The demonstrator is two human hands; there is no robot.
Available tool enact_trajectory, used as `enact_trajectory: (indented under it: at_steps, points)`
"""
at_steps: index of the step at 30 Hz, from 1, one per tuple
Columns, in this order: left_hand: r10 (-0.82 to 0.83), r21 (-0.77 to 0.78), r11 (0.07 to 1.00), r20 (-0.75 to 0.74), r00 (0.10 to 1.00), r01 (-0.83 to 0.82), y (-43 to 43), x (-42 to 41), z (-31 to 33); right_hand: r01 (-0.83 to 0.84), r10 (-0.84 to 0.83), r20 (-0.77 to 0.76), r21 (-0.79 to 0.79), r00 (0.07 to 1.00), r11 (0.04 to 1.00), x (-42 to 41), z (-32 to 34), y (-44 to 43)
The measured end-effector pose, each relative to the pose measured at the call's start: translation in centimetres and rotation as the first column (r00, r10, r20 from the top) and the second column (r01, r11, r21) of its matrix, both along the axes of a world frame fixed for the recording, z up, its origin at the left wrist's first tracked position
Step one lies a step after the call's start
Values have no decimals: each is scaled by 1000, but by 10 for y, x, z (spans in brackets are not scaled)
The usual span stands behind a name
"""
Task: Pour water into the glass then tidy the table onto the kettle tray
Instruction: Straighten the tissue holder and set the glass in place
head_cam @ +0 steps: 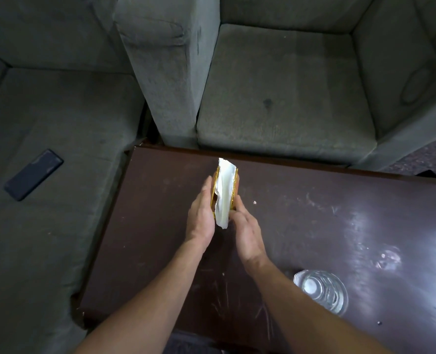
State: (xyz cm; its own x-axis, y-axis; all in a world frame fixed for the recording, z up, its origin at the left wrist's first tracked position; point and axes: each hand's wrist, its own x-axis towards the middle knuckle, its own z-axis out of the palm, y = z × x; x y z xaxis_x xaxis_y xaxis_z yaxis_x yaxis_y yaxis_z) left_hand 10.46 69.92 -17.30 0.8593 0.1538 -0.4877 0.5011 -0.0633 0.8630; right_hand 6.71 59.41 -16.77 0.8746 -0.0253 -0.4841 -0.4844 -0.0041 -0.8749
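Step in hand: tidying. The left hand [202, 213] and right hand [246, 229] clasp the gold napkin holder [225, 194], 1 palm per side, on the desk [314, 213]. The glass [321, 290] stands near right, holding water. No kettle tray shows; the next move calls for locating it.

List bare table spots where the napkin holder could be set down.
Free: the table right of the napkin holder, from the far edge to the glass; the strip left of the left hand to the table's left edge. Crowded: the centre, where both hands, right hand included, flank the holder, and the near-right corner by the glass.
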Motion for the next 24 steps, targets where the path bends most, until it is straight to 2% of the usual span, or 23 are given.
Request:
enact_trajectory:
  at_steps: [2, 4, 6, 8, 10, 12, 15, 17, 22, 24]
  points:
    - [48, 122, 991, 91, 995, -59, 0, -6, -2, 99, -99, 4, -22, 995, 995, -4, 5, -7]
    - [134, 278, 944, 175, 975, -179, -1, -23, -4, 222, -221, 16, -54, 975, 974, -6, 13, -24]
    - [137, 398, 889, 238, 961, -226, -4, -53, -8, 335, -330, 104, -37, 938, 941, -10, 28, -61]
    - [7, 475, 868, 277, 961, -143, -10, -88, -15, 436, -412, 206, -92, 888, 895, -25, 47, -117]
    - [-139, 518, 855, 277, 951, -26, -18, -123, -23, 530, -468, 280, -217, 838, 820, -57, 58, -175]
    - [-247, 512, 854, 249, 937, 88, -29, -155, -30, 578, -523, 246, -327, 816, 748, -105, 51, -218]
    - [-352, 450, 862, 201, 914, 233, -49, -191, -39, 441, -468, 65, -471, 881, 764, -178, 14, -230]
    - [-400, 408, 862, 182, 898, 301, -62, -205, -45, 327, -379, -4, -495, 925, 805, -211, -9, -216]
    - [-500, 344, 837, 166, 850, 425, -90, -211, -49, 142, -169, -9, -502, 986, 853, -229, -43, -176]
    - [-525, 338, 826, 173, 833, 450, -97, -208, -51, 121, -132, 14, -509, 991, 852, -224, -51, -169]
